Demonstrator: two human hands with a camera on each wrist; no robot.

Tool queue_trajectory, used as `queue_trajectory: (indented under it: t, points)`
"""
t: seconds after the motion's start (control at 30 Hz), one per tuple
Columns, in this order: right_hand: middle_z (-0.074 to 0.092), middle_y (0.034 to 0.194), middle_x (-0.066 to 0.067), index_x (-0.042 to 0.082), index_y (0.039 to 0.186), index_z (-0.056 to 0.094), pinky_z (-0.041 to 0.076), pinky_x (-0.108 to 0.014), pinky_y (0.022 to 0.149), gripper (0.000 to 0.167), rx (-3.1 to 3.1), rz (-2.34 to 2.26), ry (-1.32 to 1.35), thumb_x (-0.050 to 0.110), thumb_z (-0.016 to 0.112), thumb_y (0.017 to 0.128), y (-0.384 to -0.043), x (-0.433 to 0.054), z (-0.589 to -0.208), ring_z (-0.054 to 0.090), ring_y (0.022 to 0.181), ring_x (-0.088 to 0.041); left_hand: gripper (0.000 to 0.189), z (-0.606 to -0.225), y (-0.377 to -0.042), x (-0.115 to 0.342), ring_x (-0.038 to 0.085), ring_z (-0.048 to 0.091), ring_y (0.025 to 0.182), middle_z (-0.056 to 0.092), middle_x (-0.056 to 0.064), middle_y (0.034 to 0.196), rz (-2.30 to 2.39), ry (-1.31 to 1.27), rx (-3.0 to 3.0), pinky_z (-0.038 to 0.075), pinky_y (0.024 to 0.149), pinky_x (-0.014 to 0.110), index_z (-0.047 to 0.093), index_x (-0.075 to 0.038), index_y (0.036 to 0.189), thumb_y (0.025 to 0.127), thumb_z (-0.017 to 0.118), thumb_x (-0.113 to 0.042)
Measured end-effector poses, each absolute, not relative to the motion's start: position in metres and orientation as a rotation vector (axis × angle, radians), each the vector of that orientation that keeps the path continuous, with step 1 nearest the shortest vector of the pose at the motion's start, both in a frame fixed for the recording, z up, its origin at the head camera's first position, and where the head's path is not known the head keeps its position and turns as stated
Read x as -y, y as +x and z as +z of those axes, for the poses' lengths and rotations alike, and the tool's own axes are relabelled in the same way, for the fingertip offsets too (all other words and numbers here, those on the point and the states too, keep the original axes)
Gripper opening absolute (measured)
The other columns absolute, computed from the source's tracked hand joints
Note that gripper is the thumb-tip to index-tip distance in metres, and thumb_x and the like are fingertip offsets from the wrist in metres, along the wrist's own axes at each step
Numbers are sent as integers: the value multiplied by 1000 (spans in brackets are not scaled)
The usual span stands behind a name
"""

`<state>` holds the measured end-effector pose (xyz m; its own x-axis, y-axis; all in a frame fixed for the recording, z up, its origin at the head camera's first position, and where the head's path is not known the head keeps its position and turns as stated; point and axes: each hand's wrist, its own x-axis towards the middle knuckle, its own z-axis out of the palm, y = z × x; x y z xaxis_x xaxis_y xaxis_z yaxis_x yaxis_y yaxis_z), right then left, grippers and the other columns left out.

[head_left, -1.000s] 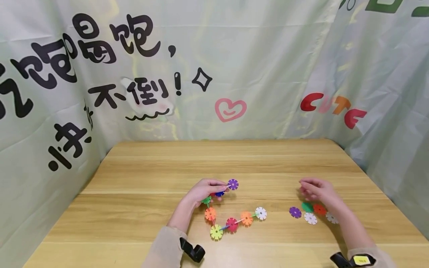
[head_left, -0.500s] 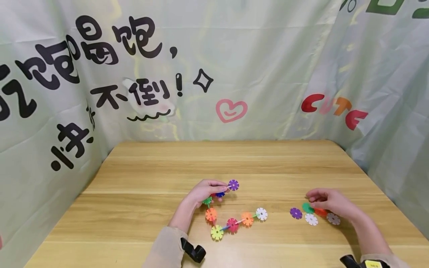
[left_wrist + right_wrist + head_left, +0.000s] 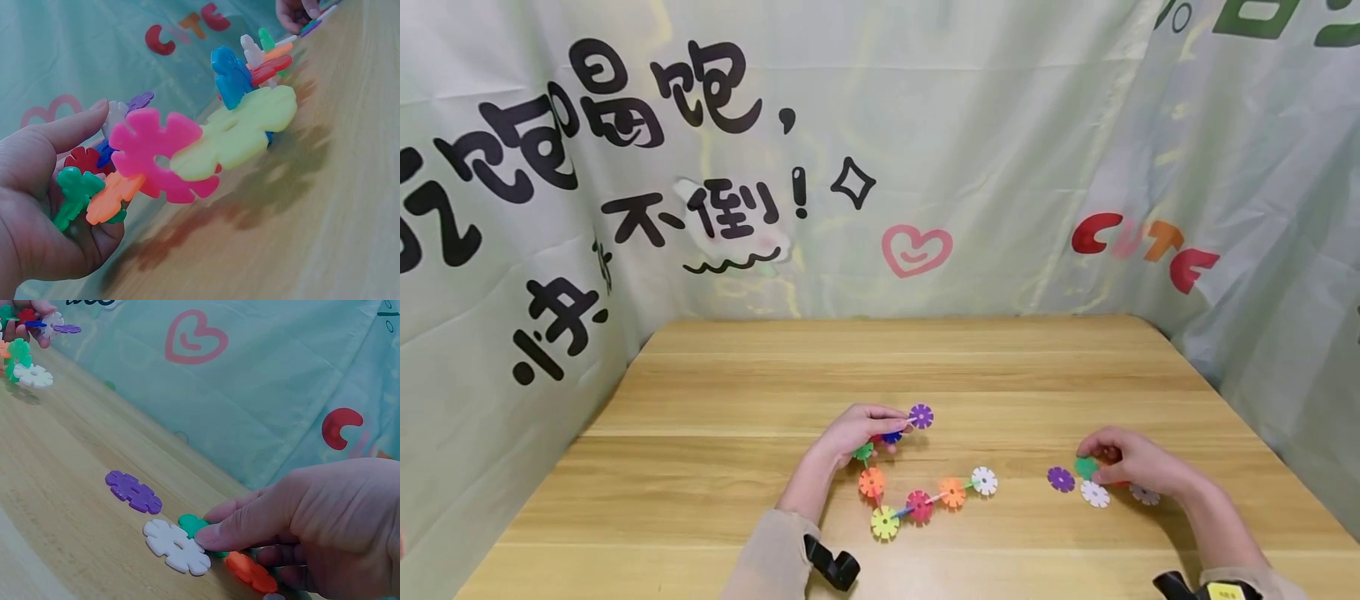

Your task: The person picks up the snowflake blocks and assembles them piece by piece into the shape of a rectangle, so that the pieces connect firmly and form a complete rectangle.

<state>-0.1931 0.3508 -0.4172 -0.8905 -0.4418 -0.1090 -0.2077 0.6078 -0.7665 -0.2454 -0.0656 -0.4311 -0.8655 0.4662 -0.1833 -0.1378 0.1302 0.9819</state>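
My left hand (image 3: pixel 853 432) grips one end of a chain of notched plastic interlocking discs, slotted together edge to edge. A purple disc (image 3: pixel 921 416) sticks out past its fingertips. From the palm the chain bends down through an orange disc (image 3: pixel 871 482) to a yellow disc (image 3: pixel 885 523), then runs right to a white disc (image 3: pixel 984 481). In the left wrist view, pink (image 3: pixel 147 153) and pale yellow (image 3: pixel 240 134) discs hang in front of the palm. My right hand (image 3: pixel 1138 461) pinches a loose green disc (image 3: pixel 190 523) between thumb and fingers, low over the table.
Beside the right hand lie loose discs: purple (image 3: pixel 1061 479), white (image 3: pixel 1095 493), orange-red (image 3: pixel 251 570) partly under the fingers, and another white one (image 3: pixel 1145 495). The wooden table (image 3: pixel 737 367) ends at a printed curtain (image 3: pixel 985 150) behind and at the sides.
My right hand has come down and its thumb and fingers have closed on the green disc. My left hand and the chain have stayed in place.
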Motion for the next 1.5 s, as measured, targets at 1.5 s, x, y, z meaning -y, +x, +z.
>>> queue_trajectory:
  t: [1.5]
  points:
    - [56, 75, -16, -5, 100, 54, 44, -24, 49, 23, -2441, -1542, -452, 17, 58, 92, -238, -245, -403, 53, 61, -17, 35, -430, -245, 67, 12, 62, 66, 68, 6, 100, 1802, 293, -1956, 44, 47, 20, 66, -5, 112, 86, 66, -28]
